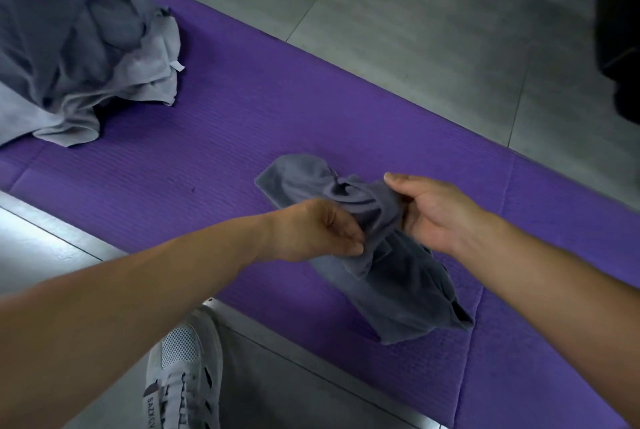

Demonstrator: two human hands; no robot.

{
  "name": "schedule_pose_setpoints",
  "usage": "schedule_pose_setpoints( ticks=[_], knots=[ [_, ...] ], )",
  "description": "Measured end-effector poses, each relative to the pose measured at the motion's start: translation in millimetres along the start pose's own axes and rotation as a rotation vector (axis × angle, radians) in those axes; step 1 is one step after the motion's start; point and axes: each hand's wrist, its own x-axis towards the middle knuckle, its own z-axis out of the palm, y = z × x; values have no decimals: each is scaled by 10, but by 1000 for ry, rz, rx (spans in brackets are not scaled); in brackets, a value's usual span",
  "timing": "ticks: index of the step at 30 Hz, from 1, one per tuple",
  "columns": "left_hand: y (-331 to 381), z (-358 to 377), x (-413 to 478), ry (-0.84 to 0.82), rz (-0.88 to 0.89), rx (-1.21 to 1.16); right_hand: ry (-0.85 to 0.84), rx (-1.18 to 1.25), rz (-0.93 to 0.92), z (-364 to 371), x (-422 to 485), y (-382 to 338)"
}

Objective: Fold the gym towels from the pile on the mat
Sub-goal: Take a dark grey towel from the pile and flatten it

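**Crumpled gym towel held for folding on purple mat**

Nearest the camera, a white mesh shoe is planted on the grey tiled floor at the mat's edge. Just beyond it, a dark grey towel is gripped at its bunched middle. A fold is pinched by the left hand between thumb and fingertips, and the cloth is clasped by the right hand, thumb on top and fingers curled beneath.

The towel lies on the mat. Its long axis runs diagonally, with the near end pointing down and right towards the mat's near edge and the far end pointing up and left towards the pile.

The step in hand is judged to be opening the towel out. It is best done by finding two neighbouring corners, drawing them apart and laying the cloth flat, so that the edges can be matched before any fold is made.

Farther off, at upper left, the pile of grey towels is seen heaped on the mat, well apart from the towel in hand.
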Motion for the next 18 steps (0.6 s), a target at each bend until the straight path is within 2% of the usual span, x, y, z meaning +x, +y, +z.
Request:
schedule_pose_setpoints(
  ticks=[1,4,5,6,10,13,15,18],
  knots=[
    [20,-68,14,96,8,40,13,-13,-24,-13,-11,14],
    [114,-320,109,567,38,-43,-53,-119,-163,-60,-57,-10],
    [187,-387,137,657,37,-85,-113,-159,-202,-60,-105,-45],
    [249,-455,168,675,26,-138,-183,-201,-237,-71,-136,-80],
    [370,-585,262,372,22,-320,-395,-357,-312,-87,-267,-218],
    [401,-538,258,191,48,-373,-450,-413,-338,-115,-297,-330],
    [431,-520,236,114,38,-317,-442,-441,-374,-156,-285,-392],
    [419,-534,210,141,24,-355,-388,-471,-397,-202,-235,-425]
  ],
)
